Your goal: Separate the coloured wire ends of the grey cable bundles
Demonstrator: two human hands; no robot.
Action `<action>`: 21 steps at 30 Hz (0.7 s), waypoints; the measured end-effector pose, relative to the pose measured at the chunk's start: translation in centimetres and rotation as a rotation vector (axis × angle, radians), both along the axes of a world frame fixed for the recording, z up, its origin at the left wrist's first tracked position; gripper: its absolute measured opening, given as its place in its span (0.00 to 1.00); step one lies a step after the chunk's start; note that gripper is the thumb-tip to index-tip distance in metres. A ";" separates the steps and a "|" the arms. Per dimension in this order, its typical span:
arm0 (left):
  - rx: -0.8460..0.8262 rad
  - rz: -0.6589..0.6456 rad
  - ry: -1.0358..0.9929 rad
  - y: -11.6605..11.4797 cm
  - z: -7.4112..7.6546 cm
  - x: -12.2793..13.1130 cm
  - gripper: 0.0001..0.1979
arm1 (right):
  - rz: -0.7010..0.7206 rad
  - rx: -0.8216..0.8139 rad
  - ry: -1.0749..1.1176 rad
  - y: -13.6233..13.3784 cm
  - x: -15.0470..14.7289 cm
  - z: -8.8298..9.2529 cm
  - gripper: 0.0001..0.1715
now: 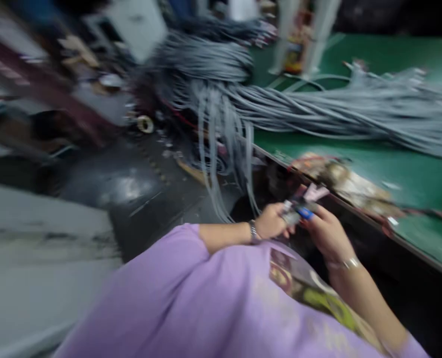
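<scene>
In front of my body, just short of the bench edge, my two hands are close together. The fingers of my left hand (273, 221) are closed on a small grey piece (291, 217), perhaps a connector, too blurred to name surely. My right hand (328, 229) is closed at a small bright blue piece (305, 213) beside it. Pale pinkish strips (315, 192) and dark parts stick up between the hands. Motion blur hides which hand bears these. Bundled grey cables (317, 107) lie on the green bench beyond.
Loops of grey cable (214, 144) hang off the left end of the green bench (422, 186). Along its front edge lies a blurred heap of brownish scraps and wires (355, 186). A roll of tape (145, 124) is on the left, near the floor (120, 184).
</scene>
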State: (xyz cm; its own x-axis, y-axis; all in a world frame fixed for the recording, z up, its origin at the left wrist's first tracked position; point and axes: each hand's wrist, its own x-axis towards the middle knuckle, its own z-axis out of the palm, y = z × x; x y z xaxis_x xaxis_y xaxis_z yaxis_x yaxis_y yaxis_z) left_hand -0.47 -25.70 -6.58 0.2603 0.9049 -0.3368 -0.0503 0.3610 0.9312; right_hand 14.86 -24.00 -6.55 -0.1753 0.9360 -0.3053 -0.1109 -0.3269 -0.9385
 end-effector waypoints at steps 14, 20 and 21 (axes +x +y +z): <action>-0.002 0.042 -0.218 2.3 -2.5 0.0 0.26 | -0.037 -0.129 -0.222 1.2 -0.4 -0.3 0.15; -0.021 0.138 -0.211 2.8 -1.9 0.2 0.29 | 0.013 0.040 -0.188 0.2 -0.5 0.6 0.12; -0.028 0.149 -0.203 2.8 -1.9 0.3 0.29 | 0.011 0.050 -0.195 0.1 -0.6 0.8 0.13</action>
